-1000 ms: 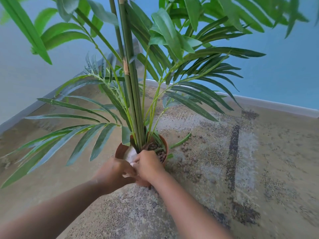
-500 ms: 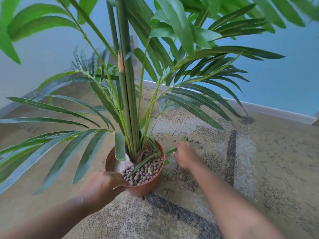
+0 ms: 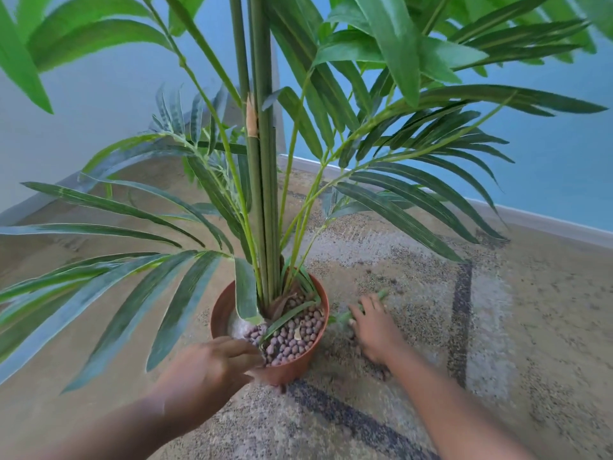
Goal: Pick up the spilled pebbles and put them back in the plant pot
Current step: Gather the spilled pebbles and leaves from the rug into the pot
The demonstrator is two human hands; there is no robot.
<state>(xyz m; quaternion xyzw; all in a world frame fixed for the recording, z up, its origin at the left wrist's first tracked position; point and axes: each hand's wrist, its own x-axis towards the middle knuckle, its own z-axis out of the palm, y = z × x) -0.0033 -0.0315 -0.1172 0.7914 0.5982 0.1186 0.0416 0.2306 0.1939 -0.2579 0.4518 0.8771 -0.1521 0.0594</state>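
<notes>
A terracotta plant pot [image 3: 300, 368] stands on the patterned carpet and holds a tall green palm. Brown pebbles [image 3: 292, 340] fill the near right half of the pot, with white filler showing at its left. My left hand [image 3: 212, 363] is at the pot's near left rim, fingers laid over the edge and thumb against the outer wall. My right hand [image 3: 374, 327] lies palm down on the carpet just right of the pot, fingers spread. A few dark spilled pebbles [image 3: 384, 373] show beside its wrist; anything under the palm is hidden.
Long palm fronds [image 3: 159, 293] hang low over the carpet left of the pot, and one thin leaf [image 3: 341, 317] lies under my right fingertips. Blue walls with a pale skirting board [image 3: 530, 220] close the corner behind. A dark carpet stripe [image 3: 459, 313] runs right of my hand.
My right hand left the pot's rim, went to the carpet on the right and now rests flat there. My left hand stayed at the near left rim.
</notes>
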